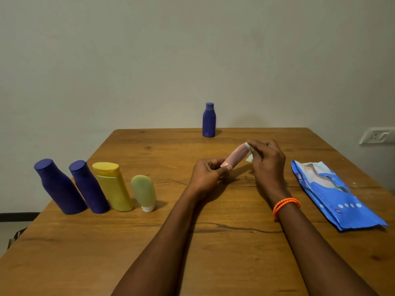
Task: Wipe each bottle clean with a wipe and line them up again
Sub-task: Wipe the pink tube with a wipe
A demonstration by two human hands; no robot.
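Observation:
My left hand [207, 176] grips the cap end of a small pink tube bottle [236, 157], held tilted above the wooden table [192, 242]. My right hand [267, 161] presses a white wipe [249, 155] against the tube's far end. A row stands at the left: two dark blue bottles [59, 186] [88, 186], a yellow bottle [114, 186] and a green tube [144, 192] on its white cap. One more blue bottle [209, 120] stands alone at the table's far edge.
A blue pack of wipes [333, 193] lies flat on the table at the right. An orange bead bracelet [286, 205] circles my right wrist. A wall socket [376, 135] sits on the wall at the far right.

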